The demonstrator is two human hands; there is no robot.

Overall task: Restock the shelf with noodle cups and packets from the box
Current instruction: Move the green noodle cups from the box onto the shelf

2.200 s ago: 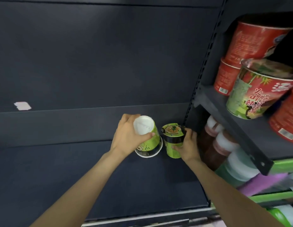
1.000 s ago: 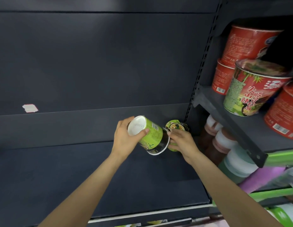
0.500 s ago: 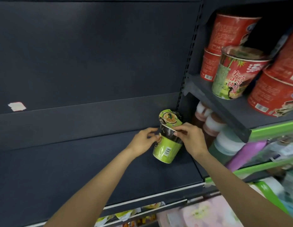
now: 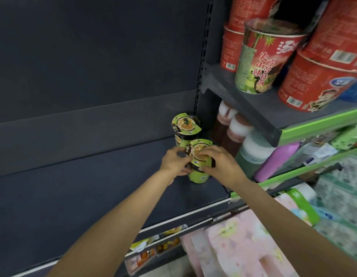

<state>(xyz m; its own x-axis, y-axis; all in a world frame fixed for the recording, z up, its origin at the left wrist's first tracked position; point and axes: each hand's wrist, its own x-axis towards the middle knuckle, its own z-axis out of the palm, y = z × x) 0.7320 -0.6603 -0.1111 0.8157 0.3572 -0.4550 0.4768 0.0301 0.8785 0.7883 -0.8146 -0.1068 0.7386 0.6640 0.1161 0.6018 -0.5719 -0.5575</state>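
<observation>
Two green noodle cups stand upright on the dark shelf [image 4: 77, 188], near its right end. The rear cup [image 4: 185, 128] sits in the back corner against the upright post, untouched. The front cup [image 4: 198, 172] stands just before it, and both my hands are on it. My left hand [image 4: 174, 162] grips its left side near the rim. My right hand [image 4: 219, 162] curls over the lid and right side. The box is not in view.
The right bay holds big red noodle bowls [image 4: 313, 84] on a higher shelf [image 4: 253, 108]. White-capped bottles [image 4: 235, 130] stand below it, close to my right hand. Pink packs [image 4: 239, 246] lie low at the front. A green price rail [image 4: 321, 122] juts out.
The cup that my left hand held upside down has been turned upright and set down in front of the first cup. My right hand moved from the rear cup onto this one.
</observation>
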